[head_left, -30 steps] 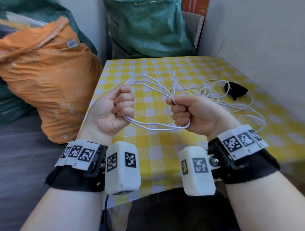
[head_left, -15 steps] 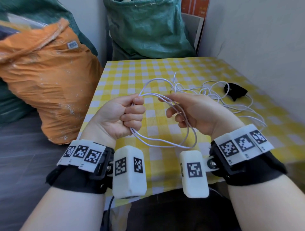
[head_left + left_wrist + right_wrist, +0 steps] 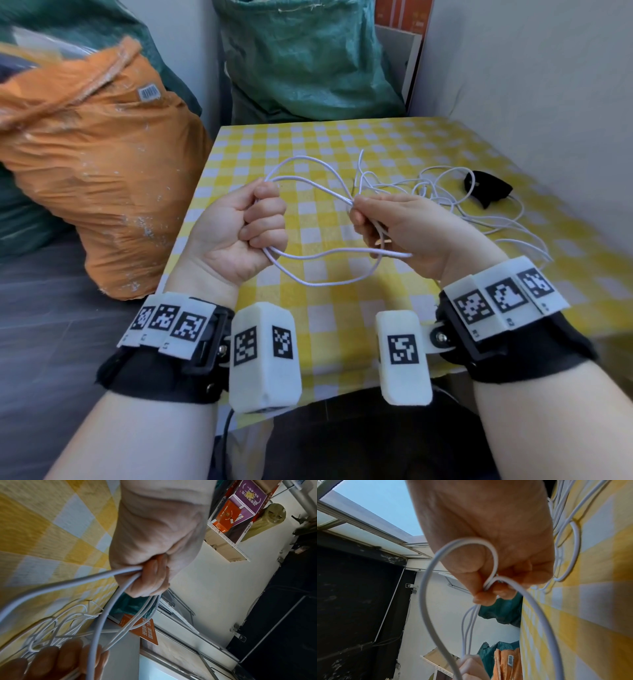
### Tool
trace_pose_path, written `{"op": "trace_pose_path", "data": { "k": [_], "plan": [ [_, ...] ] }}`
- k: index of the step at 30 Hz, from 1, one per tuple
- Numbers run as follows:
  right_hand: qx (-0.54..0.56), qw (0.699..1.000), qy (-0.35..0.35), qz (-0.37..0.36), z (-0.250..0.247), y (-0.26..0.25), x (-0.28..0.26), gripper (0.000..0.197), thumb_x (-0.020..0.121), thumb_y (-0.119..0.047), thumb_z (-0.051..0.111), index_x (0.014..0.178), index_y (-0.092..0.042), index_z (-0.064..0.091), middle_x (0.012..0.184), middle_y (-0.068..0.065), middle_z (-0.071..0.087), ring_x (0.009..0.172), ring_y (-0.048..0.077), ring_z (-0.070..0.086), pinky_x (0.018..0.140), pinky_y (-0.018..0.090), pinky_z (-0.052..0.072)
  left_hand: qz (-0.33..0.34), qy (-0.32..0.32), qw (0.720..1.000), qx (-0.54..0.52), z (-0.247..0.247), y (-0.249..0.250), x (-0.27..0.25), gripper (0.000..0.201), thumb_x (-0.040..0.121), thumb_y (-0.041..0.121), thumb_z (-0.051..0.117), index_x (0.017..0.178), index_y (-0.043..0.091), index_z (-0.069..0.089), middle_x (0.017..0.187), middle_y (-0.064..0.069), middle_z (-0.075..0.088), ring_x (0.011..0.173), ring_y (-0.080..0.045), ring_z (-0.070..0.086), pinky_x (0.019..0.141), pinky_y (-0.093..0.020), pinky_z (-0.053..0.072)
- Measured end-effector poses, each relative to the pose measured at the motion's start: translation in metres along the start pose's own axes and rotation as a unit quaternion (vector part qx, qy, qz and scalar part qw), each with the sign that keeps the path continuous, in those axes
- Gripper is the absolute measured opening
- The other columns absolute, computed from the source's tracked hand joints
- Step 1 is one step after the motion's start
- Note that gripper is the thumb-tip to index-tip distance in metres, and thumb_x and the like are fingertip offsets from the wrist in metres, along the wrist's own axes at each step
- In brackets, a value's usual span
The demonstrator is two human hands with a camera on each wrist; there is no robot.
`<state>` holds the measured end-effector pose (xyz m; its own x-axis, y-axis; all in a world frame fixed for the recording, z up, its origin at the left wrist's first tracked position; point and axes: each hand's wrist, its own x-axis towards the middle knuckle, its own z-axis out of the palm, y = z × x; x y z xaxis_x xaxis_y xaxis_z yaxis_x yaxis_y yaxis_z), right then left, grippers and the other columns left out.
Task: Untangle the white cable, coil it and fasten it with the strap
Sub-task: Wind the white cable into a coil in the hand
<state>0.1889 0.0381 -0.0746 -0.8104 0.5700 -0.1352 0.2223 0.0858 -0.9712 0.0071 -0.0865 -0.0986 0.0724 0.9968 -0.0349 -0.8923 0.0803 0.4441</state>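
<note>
The white cable [image 3: 310,255] hangs in loops between my two hands above the yellow checked table [image 3: 342,144]. My left hand [image 3: 253,226] is a fist gripping the gathered loops [image 3: 106,574]. My right hand [image 3: 373,219] pinches several strands [image 3: 489,585] between thumb and fingers. The rest of the cable [image 3: 479,212] lies tangled on the table to the right. A black strap [image 3: 486,185] lies at the far right beside that tangle.
An orange sack [image 3: 92,164] stands left of the table and a green sack [image 3: 301,58] behind it. A white wall [image 3: 531,85] borders the table's right side. The near table edge [image 3: 342,387] is just in front of my wrists.
Both hands moved apart after coming close half a second ago. The right hand, which had loosened its fingers, now pinches the strands again. The loops hang wider between the hands.
</note>
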Motion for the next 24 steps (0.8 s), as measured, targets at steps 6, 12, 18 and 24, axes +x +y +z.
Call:
{"op": "trace_pose_path", "data": {
  "k": [6, 12, 18, 24],
  "plan": [
    [0.049, 0.999, -0.009, -0.018, -0.004, 0.004, 0.003, 0.032, 0.097, -0.032, 0.049, 0.07, -0.019, 0.058, 0.067, -0.005, 0.04, 0.051, 0.007, 0.032, 0.048, 0.017, 0.031, 0.038, 0.018, 0.998, -0.056, -0.001, 0.005, -0.004, 0.055, 0.102, 0.038, 0.02, 0.077, 0.0, 0.052, 0.055, -0.001, 0.031, 0.044, -0.017, 0.03, 0.048, -0.028, 0.026],
    [0.064, 0.997, -0.003, -0.047, 0.004, 0.002, 0.002, 0.032, 0.098, -0.032, 0.047, 0.071, -0.017, 0.055, 0.057, -0.005, 0.05, 0.055, 0.011, 0.042, 0.05, 0.019, 0.038, 0.066, 0.063, 0.993, -0.072, 0.006, 0.005, -0.008, 0.046, 0.101, 0.034, 0.03, 0.076, 0.002, 0.051, 0.054, 0.001, 0.032, 0.043, -0.015, 0.029, 0.047, -0.027, 0.026],
    [0.053, 0.991, 0.085, -0.087, 0.019, 0.0, 0.003, 0.014, 0.096, -0.032, 0.051, 0.086, -0.023, 0.053, 0.048, -0.009, 0.038, 0.042, 0.006, 0.03, 0.038, 0.015, 0.025, 0.088, 0.053, 0.989, -0.107, 0.01, -0.003, -0.006, 0.05, 0.1, 0.04, 0.032, 0.077, 0.001, 0.051, 0.056, 0.003, 0.033, 0.044, -0.013, 0.032, 0.048, -0.027, 0.031],
    [0.071, 0.98, 0.09, -0.164, 0.023, 0.0, 0.003, 0.03, 0.085, -0.027, 0.066, 0.072, -0.016, 0.042, 0.059, 0.002, 0.028, 0.046, 0.011, 0.023, 0.037, 0.017, 0.022, 0.109, 0.041, 0.984, -0.137, 0.008, -0.004, -0.005, 0.048, 0.097, 0.041, 0.035, 0.077, 0.0, 0.051, 0.057, 0.003, 0.033, 0.044, -0.012, 0.032, 0.047, -0.028, 0.032]
  ]
}}
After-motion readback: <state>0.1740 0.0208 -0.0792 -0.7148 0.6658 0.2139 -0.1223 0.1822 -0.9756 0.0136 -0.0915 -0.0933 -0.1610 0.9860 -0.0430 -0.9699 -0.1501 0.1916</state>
